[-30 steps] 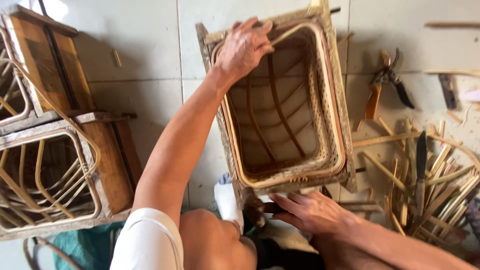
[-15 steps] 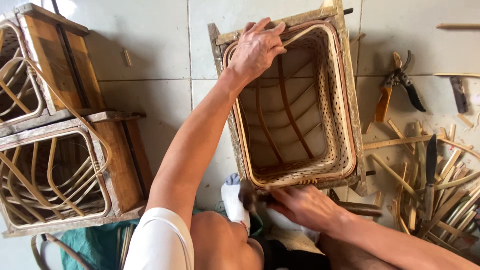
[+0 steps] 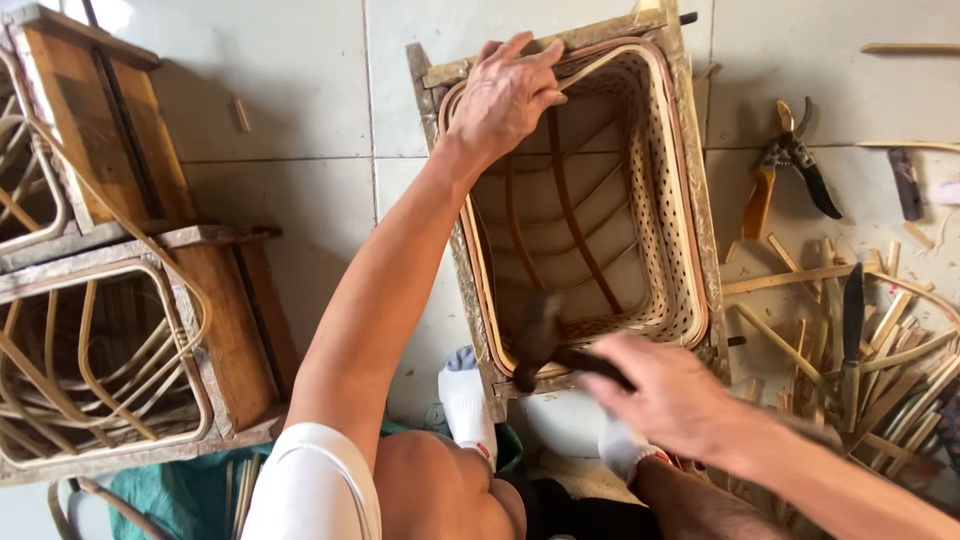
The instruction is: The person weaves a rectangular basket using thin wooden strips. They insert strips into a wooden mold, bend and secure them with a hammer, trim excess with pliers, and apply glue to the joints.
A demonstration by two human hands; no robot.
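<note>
Right hand (image 3: 668,395) grip seemingly closed on hammer (image 3: 545,338).

Basket-weaving workshop: tiled floor (image 3: 290,100), cane offcuts (image 3: 880,350), pruning shears (image 3: 790,165), unfinished frames (image 3: 110,350).

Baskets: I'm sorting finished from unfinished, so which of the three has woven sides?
The basket under the left hand, where the right hand holds a hammer. The two frames on the left show only bare bent ribs.
</note>
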